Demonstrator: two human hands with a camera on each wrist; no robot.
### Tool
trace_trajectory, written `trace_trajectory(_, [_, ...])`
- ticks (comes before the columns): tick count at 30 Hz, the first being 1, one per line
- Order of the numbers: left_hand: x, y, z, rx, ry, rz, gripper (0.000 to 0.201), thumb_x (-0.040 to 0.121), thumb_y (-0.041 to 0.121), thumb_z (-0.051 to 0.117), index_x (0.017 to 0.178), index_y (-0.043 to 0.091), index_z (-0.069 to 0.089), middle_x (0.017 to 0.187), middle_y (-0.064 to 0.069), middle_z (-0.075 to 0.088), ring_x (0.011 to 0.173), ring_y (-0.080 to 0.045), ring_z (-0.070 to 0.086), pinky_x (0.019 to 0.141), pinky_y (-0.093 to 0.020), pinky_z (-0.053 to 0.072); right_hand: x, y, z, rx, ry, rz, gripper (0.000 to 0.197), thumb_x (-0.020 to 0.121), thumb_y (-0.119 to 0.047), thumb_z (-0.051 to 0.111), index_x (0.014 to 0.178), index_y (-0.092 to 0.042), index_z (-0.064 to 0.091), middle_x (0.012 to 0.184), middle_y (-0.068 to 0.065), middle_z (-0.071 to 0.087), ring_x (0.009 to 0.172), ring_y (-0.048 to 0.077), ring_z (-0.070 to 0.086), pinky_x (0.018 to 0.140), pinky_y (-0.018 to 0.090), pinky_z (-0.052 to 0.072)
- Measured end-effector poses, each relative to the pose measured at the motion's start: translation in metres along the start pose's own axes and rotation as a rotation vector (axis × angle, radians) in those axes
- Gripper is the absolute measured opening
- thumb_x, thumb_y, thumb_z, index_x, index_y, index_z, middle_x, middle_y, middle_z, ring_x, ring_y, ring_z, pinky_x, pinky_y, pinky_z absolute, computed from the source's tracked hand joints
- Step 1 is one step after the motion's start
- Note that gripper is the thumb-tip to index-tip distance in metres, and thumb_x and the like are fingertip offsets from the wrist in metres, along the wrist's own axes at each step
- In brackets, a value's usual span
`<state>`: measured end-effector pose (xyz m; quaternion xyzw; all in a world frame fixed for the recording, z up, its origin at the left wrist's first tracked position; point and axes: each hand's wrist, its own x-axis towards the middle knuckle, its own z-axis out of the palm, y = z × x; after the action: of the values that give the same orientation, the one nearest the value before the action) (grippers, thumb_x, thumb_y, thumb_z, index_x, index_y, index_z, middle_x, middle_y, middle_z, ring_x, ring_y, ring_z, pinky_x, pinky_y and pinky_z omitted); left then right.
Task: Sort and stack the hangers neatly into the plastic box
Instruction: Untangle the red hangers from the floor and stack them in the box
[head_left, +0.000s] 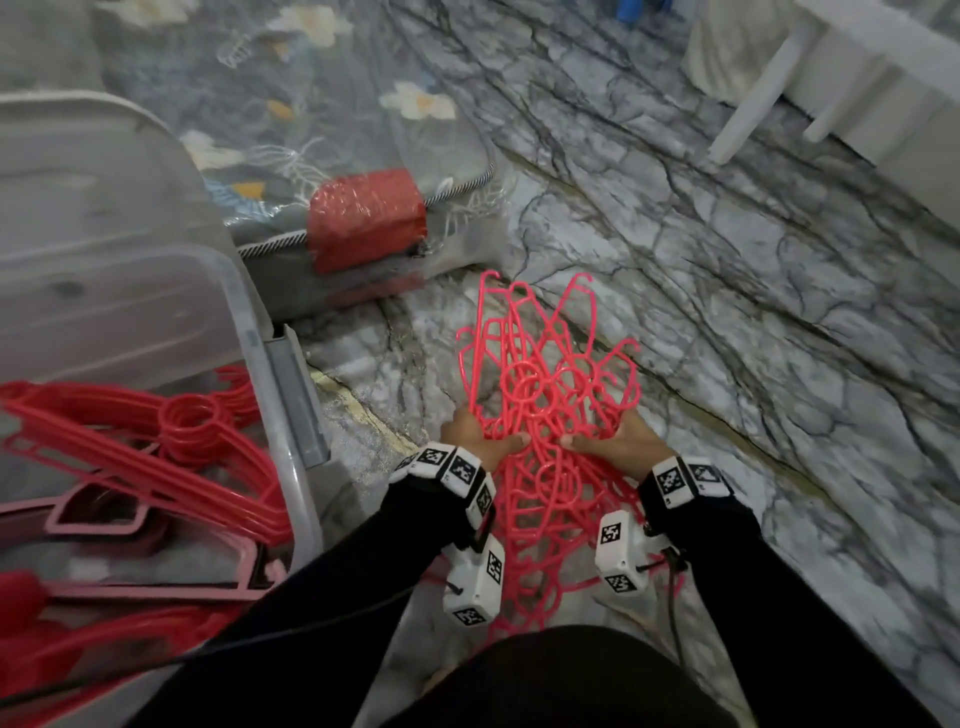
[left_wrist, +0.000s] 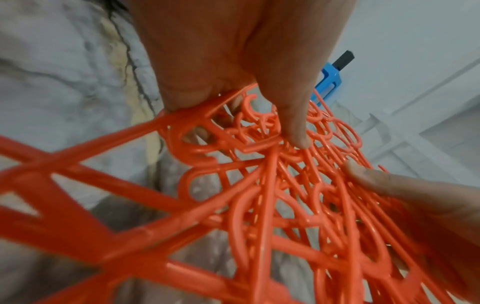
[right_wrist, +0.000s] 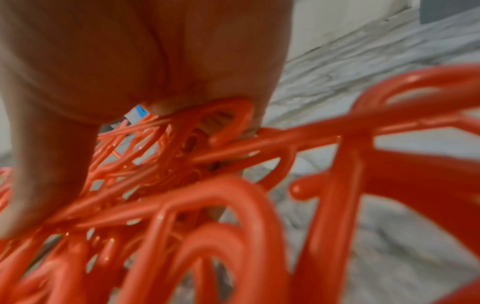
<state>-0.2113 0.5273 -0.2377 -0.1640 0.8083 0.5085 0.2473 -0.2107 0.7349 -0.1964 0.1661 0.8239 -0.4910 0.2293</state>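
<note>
At 9 o'clock in the head view stands the clear box (head_left: 291, 415), its lid (head_left: 104, 171) raised behind it at 10 o'clock. Inside lie red hangers (head_left: 156, 457) stacked together, with pink hangers (head_left: 104, 512) nearer the person. At 11 o'clock, past the box, a floral mattress (head_left: 322, 119) lies on the floor with a red packet (head_left: 363, 218) against its near edge.

At the centre, over the marble floor (head_left: 727, 312), both hands hold one tangled bundle (head_left: 540, 384) of red hangers, hooks fanning toward 12 o'clock and the rest trailing down toward 6 o'clock between the forearms. The left hand (head_left: 478, 434) grasps the bundle's left side; in the left wrist view its thumb (left_wrist: 293, 115) presses on top of the bundle (left_wrist: 259, 185) with fingers curled underneath. The right hand (head_left: 618, 441) grasps the right side; in the right wrist view its thumb (right_wrist: 39, 164) lies across the plastic bars (right_wrist: 207, 195) and the fingers wrap round them. The thumbs nearly meet.

At 1 o'clock stands white furniture (head_left: 831, 78).
</note>
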Motion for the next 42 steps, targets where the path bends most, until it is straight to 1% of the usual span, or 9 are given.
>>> trace_trajectory(5, [-0.009,0.064,-0.029,-0.069,0.133,0.147,0.08,0.064,0.058,0.077,0.123,0.01,0.051,0.117,-0.009,0.061,0.104,-0.028,0.061,0.09,-0.042,0.051,-0.019,-0.078,-0.038,-0.076,0.08,-0.206,0.06,0.072,-0.018,0.08,0.123,-0.003,0.053,0.1,0.003,0.069,0.085,0.006,0.068,0.077,0.019,0.055])
trace_trajectory(7, [-0.016,0.097,-0.047,-0.112,0.134,0.254,0.074,0.066,0.055,0.078,0.12,0.009,0.056,0.113,-0.009,0.065,0.102,-0.026,0.063,0.09,-0.043,0.052,-0.03,-0.117,-0.055,-0.111,0.117,-0.3,0.044,0.072,-0.014,0.08,0.11,-0.007,0.06,0.081,-0.01,0.068,0.066,-0.009,0.065,0.061,0.007,0.049])
trace_trajectory(12, [-0.051,0.177,-0.127,-0.114,0.227,0.453,0.071,0.072,0.052,0.075,0.124,0.006,0.055,0.117,-0.013,0.064,0.107,-0.028,0.062,0.093,-0.041,0.05,-0.067,-0.229,-0.078,-0.314,0.228,-0.448,0.047,0.054,-0.054,0.08,0.08,-0.021,0.06,0.061,-0.014,0.062,0.054,-0.003,0.057,0.052,0.012,0.043])
trace_trajectory(18, [-0.135,0.218,-0.263,0.001,0.505,0.582,0.064,0.076,0.051,0.072,0.117,0.004,0.057,0.106,-0.01,0.064,0.101,-0.024,0.062,0.077,-0.027,0.046,-0.114,-0.345,-0.026,-0.232,0.205,-0.76,0.048,0.068,-0.043,0.08,0.104,-0.015,0.065,0.095,0.001,0.068,0.081,0.015,0.064,0.077,0.03,0.05])
trace_trajectory(21, [-0.18,0.2,-0.325,0.06,0.623,0.563,0.06,0.075,0.052,0.072,0.105,0.0,0.062,0.093,-0.011,0.064,0.083,-0.022,0.061,0.068,-0.03,0.043,-0.135,-0.382,0.03,-0.079,0.106,-0.822,0.057,0.07,-0.033,0.081,0.115,-0.005,0.062,0.096,0.003,0.068,0.078,0.009,0.066,0.074,0.024,0.051])
trace_trajectory(28, [-0.26,0.096,-0.414,0.061,0.783,0.432,0.061,0.075,0.047,0.074,0.117,0.005,0.056,0.109,-0.014,0.066,0.098,-0.029,0.064,0.089,-0.045,0.051,-0.167,-0.41,0.177,-0.046,-0.039,-0.792,0.092,0.059,-0.046,0.086,0.13,-0.004,0.045,0.122,0.002,0.058,0.111,0.02,0.058,0.097,0.033,0.046])
trace_trajectory(34, [-0.29,0.0,-0.436,0.15,0.783,0.337,0.049,0.074,0.038,0.078,0.103,0.003,0.06,0.095,-0.018,0.067,0.092,-0.034,0.064,0.081,-0.043,0.052,-0.178,-0.36,0.283,0.092,-0.23,-0.604,0.1,0.058,-0.033,0.089,0.137,-0.002,0.036,0.129,0.015,0.057,0.117,0.027,0.057,0.101,0.042,0.046])
trace_trajectory(39, [-0.285,-0.065,-0.425,0.314,0.719,0.139,0.063,0.074,0.042,0.077,0.109,-0.002,0.048,0.105,-0.02,0.054,0.102,-0.034,0.054,0.083,-0.038,0.041,-0.168,-0.299,0.331,0.114,-0.3,-0.546,0.077,0.063,-0.016,0.087,0.127,0.0,0.045,0.114,0.011,0.065,0.098,0.017,0.064,0.079,0.02,0.054])
trace_trajectory(42, [-0.28,-0.085,-0.417,0.4,0.651,0.114,0.062,0.075,0.04,0.076,0.113,0.005,0.041,0.111,-0.011,0.047,0.109,-0.025,0.048,0.086,-0.028,0.034,-0.159,-0.272,0.344,0.065,-0.348,-0.445,0.077,0.061,-0.022,0.088,0.124,0.001,0.05,0.109,0.014,0.068,0.1,0.025,0.066,0.091,0.04,0.053])
